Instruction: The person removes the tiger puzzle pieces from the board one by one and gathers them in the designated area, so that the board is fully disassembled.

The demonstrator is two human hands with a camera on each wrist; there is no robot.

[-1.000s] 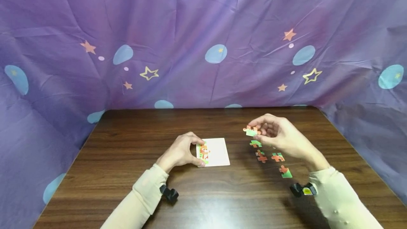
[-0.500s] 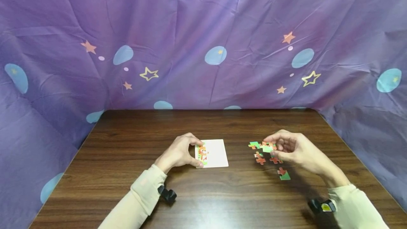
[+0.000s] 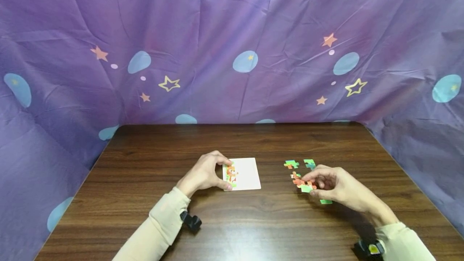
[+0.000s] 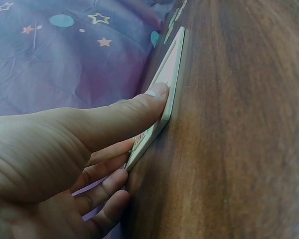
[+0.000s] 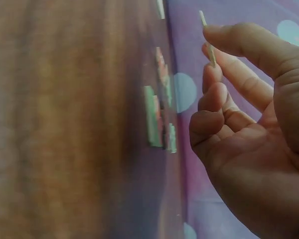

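A square white puzzle board [image 3: 249, 174] lies on the table, with joined orange, white and green pieces [image 3: 230, 175] along its left side. My left hand [image 3: 204, 175] grips this board at its left end, thumb on the near edge and fingers at the far one. In the left wrist view the thumb presses on the board's rim [image 4: 175, 94]. Between thumb and fingers, my right hand [image 3: 338, 187] pinches an orange and green puzzle piece [image 3: 306, 189], seen edge-on as a thin piece [image 5: 212, 57] in the right wrist view. It is held above the table.
Several loose pieces lie around the right hand: a green and orange piece [image 3: 291, 164], a green piece [image 3: 309, 163], a red-orange piece [image 3: 295, 177] and a partly hidden green piece [image 3: 326, 201]. Beyond the brown wooden table [image 3: 174, 140] hangs a purple curtain [image 3: 203, 43].
My right hand has come nearer and to the right over the loose pieces, still pinching the puzzle piece. My left hand and the board have stayed in place.
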